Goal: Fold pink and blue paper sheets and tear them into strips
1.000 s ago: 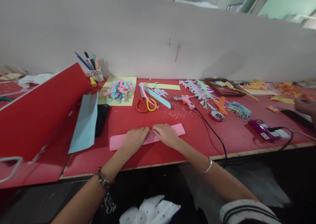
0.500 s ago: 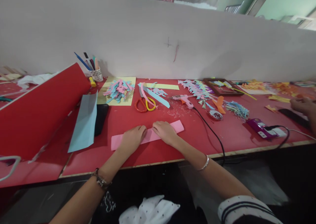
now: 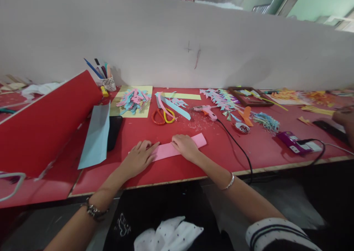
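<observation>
A folded strip of pink paper [image 3: 167,151] lies flat near the table's front edge. My left hand [image 3: 139,157] rests on its left end, fingers stretched out and pressing it down, so that end is mostly covered. Over the strip's right half, my right hand [image 3: 184,146] has its fingers curled together on the paper, thumb toward the middle. Scissors [image 3: 163,117] with red and yellow handles lie just beyond the strip, partly under pink and blue paper strips [image 3: 178,109].
A pink glue gun [image 3: 206,112] trails a black cord to the right. Cut paper pieces [image 3: 134,99] are heaped on a yellow sheet. On the left are a blue sheet [image 3: 95,136], a black phone-like object [image 3: 114,131] and a red board [image 3: 52,121]. Another person's hand [image 3: 345,120] shows far right.
My left hand has slid left along the pink strip, its fingers now straightened and spread over the left end. My right hand has stayed in nearly the same place.
</observation>
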The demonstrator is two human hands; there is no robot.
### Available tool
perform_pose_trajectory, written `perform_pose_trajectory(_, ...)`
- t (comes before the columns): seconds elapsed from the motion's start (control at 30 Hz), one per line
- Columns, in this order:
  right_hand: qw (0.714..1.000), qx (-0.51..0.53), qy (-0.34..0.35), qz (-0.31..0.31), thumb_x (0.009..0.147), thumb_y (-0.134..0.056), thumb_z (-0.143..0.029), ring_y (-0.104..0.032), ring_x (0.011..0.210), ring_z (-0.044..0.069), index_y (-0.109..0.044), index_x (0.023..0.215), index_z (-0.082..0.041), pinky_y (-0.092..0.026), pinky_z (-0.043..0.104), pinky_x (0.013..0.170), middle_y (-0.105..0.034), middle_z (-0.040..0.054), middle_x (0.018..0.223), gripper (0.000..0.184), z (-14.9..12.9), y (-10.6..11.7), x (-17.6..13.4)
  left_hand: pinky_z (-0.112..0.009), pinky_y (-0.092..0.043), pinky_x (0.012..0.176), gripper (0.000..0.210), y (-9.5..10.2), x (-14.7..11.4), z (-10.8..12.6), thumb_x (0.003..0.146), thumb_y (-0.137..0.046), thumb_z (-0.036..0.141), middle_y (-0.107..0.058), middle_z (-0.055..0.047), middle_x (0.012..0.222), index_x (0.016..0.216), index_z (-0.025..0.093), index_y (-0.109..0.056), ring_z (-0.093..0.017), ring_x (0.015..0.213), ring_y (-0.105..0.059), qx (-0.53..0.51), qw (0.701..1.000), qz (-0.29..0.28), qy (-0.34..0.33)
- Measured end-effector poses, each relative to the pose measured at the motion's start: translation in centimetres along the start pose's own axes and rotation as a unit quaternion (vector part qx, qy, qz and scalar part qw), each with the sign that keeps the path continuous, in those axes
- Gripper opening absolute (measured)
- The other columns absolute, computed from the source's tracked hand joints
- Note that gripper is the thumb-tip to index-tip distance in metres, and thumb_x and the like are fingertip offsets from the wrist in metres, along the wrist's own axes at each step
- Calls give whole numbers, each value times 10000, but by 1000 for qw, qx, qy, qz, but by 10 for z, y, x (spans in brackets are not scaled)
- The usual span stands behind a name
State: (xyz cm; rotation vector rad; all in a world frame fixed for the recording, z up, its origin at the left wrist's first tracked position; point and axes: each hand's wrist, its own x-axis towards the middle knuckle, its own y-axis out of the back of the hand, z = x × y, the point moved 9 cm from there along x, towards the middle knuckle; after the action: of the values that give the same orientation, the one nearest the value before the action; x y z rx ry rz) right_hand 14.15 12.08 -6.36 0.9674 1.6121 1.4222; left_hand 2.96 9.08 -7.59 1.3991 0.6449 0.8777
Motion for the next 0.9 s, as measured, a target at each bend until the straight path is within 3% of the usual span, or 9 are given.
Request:
perform_pose_trajectory(0.13, 1000, -6, 0, -1, 873, -380, -235, -543, 804, 156, -558, 862, -146, -271, 255, 606, -621, 47, 866, 200, -1, 0, 1, -389, -386, 838, 472, 2, -4, -3, 854, -268, 426, -483, -108, 1149, 1266, 224, -378, -231, 1012, -447, -3, 1000, 7, -12)
perform_pose_trajectory(0.23, 1000, -10, 0, -3, 872, -372, -224, -548, 810, 163, -560, 859, -147, -273, 257, 606, -622, 51, 869, 204, -1, 0, 1, -414, -298, 948, 446, 4, -4, 11, 881, -177, 366, -399, -80, 1297, 1279, 257, -348, -219, 1170, -348, -15, 998, 3, -64)
perform_pose_trajectory(0.37, 1000, -11, 2, -7, 874, -362, -212, -548, 824, 169, -561, 865, -148, -278, 259, 612, -623, 56, 871, 209, -2, -2, 2, -421, -205, 1017, 454, -2, -3, 44, 885, -162, 397, -299, -32, 1389, 1314, 282, -255, -194, 1259, -251, -49, 986, -59, -145)
perform_pose_trajectory(0.47, 1000, -11, 4, -7, 877, -352, -209, -548, 821, 167, -560, 868, -149, -279, 258, 615, -623, 55, 865, 216, -2, -3, 2, -448, -167, 1031, 562, -6, -3, 55, 842, -213, 523, -266, -47, 1401, 1331, 248, -203, -213, 1279, -215, -69, 982, -100, -144)
perform_pose_trajectory(0.7, 1000, 3, 3, -3, 874, -372, -218, -545, 808, 159, -559, 828, -151, -270, 258, 619, -624, 48, 853, 203, 0, -1, 2, -414, -126, 1052, 553, -3, -13, 41, 830, -244, 538, -253, -6, 1400, 1320, 283, -216, -182, 1292, -186, -79, 983, -113, -120)
perform_pose_trajectory(0.9, 1000, 14, -5, -4, 871, -392, -224, -540, 802, 152, -558, 821, -145, -258, 255, 610, -623, 48, 862, 191, 0, 1, 1, -369, -238, 1022, 547, 0, -43, 15, 834, -293, 500, -266, -14, 1392, 1326, 284, -190, -191, 1272, -245, -36, 991, -88, -99)
